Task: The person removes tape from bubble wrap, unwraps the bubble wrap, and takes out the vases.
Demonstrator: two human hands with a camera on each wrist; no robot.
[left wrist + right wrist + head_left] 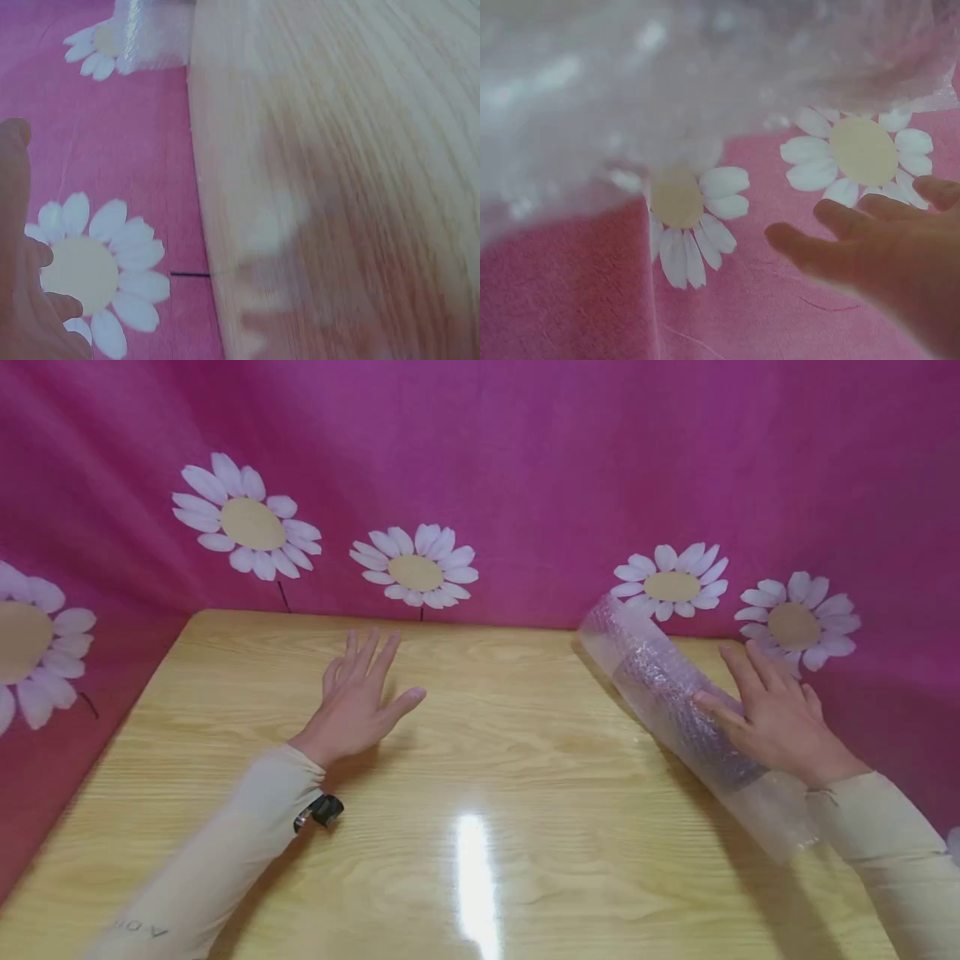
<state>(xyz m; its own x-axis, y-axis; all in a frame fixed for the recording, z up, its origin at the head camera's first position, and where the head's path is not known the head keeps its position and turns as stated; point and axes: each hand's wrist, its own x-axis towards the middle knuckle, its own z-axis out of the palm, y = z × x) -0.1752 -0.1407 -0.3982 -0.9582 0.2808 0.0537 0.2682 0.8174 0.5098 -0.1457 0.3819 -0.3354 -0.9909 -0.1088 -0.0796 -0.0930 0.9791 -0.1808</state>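
Observation:
A roll of clear bubble wrap (675,710) lies slantwise over the right side of the wooden table (510,727), its far end overlapping the back edge. My right hand (783,727) is beside the roll on its right, fingers spread and straight, thumb overlapping the wrap in the head view. In the right wrist view the bubble wrap (615,97) fills the top, with the right hand (877,255) below it. My left hand (356,710) hovers over the table's left half, holding nothing, fingers extended and thumb out. Part of the left hand (30,255) shows at the left wrist view's edge.
A pink-purple cloth (525,485) with large white daisies hangs behind the table and along both sides. A dark band with a small device (322,811) sits at the left sleeve's cuff. Light glares off the tabletop near the front.

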